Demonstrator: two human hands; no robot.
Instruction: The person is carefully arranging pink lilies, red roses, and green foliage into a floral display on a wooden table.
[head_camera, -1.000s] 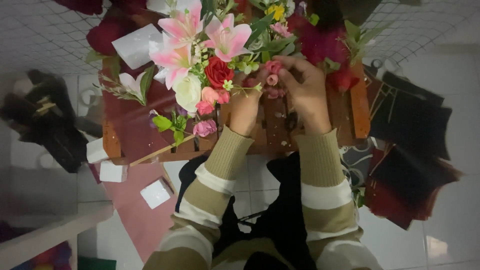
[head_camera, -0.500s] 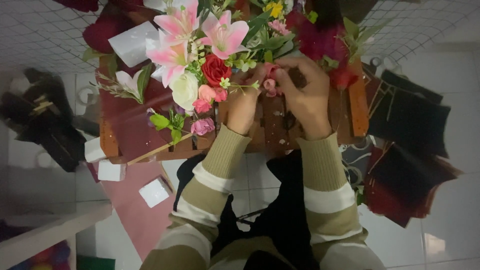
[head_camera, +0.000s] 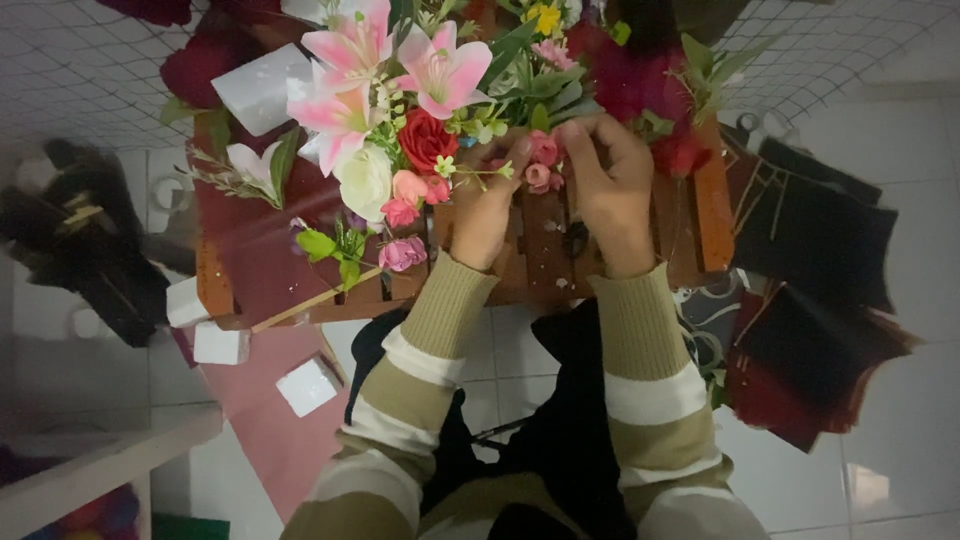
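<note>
Both of my hands work at the same spot over a low wooden slatted table (head_camera: 700, 215). My left hand (head_camera: 487, 208) and my right hand (head_camera: 612, 190) pinch a small sprig of pink rosebuds (head_camera: 541, 163) between their fingertips. Just left of the sprig lies a bunch of artificial flowers: big pink lilies (head_camera: 385, 70), a red rose (head_camera: 426, 138), a white rose (head_camera: 364, 180) and small pink buds (head_camera: 402, 252). Dark red blooms (head_camera: 640, 80) lie beyond my right hand. Olive and cream striped sleeves cover my forearms.
White foam blocks (head_camera: 306, 385) and a pink sheet (head_camera: 265, 420) lie on the tiled floor at the lower left. Dark red and black paper sheets (head_camera: 810, 360) are piled at the right. A white wire grid (head_camera: 80, 70) stands behind the table. A white foam piece (head_camera: 258, 88) rests at the table's far left.
My hands stay at the rosebud sprig with only small shifts of the fingers. The view has tilted a little.
</note>
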